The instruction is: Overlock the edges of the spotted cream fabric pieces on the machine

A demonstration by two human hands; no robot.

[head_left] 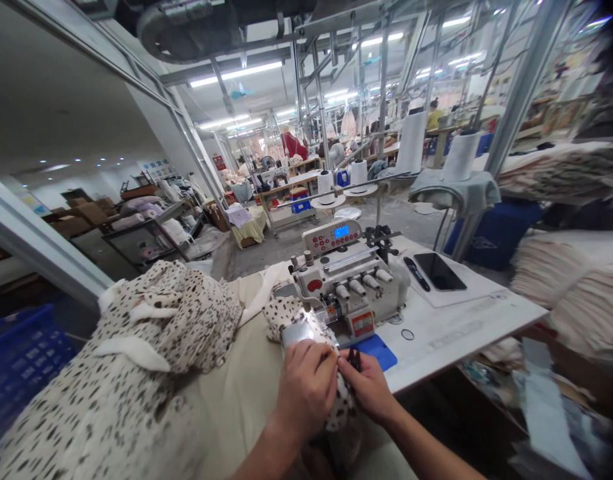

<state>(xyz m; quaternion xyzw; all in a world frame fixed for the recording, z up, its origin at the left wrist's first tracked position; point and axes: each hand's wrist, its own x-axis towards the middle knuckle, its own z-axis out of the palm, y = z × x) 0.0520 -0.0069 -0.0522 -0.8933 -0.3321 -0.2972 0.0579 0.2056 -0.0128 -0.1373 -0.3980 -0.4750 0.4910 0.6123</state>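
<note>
- the left hand (306, 390) is curled shut, and the spotted cream fabric (344, 407) is pinched in it
- the right hand (369, 387) is half closed, and small black thread snips (354, 360) appear to be held at its fingertips
- the fabric is bunched along the front edge of the white tabletop (451, 340), just beside the overlock sewing machine (351, 287)
- a black phone (439, 271) is laid towards the tabletop's back edge

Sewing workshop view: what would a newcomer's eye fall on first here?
First, the white overlock sewing machine, its blue display lit, on a white table. Just in front of it, the left hand and right hand meet over cream fabric with dark spots, which spills across the left foreground. Beyond stretch more workstations with tall thread cones.
</note>
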